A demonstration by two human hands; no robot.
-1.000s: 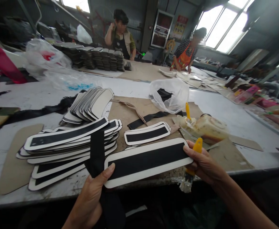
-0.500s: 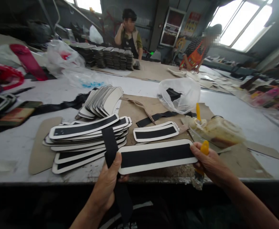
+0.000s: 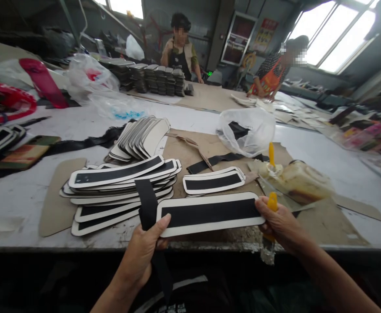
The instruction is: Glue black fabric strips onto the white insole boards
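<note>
A curved white-edged panel with a black strip on its face (image 3: 210,214) is held between both hands above the table's front edge. My left hand (image 3: 145,248) grips its left end, thumb on top, and also has a loose black strap (image 3: 147,201) running through it and hanging below. My right hand (image 3: 280,224) pinches the panel's right end and holds a yellow-handled brush (image 3: 272,202), bristles down. Left of the panel lies a stack of similar panels (image 3: 115,173). Behind it is a smaller stack (image 3: 213,181).
Plain white pieces (image 3: 141,137) stand fanned behind the large stack. A glue container (image 3: 303,180) and a plastic bag (image 3: 245,130) lie to the right and back. A phone (image 3: 27,152) is at left. Two people (image 3: 180,52) are across the table.
The held panel and both hands have shifted slightly left. My left thumb now lies further over the panel's left end. The person at the back centre has lowered an arm.
</note>
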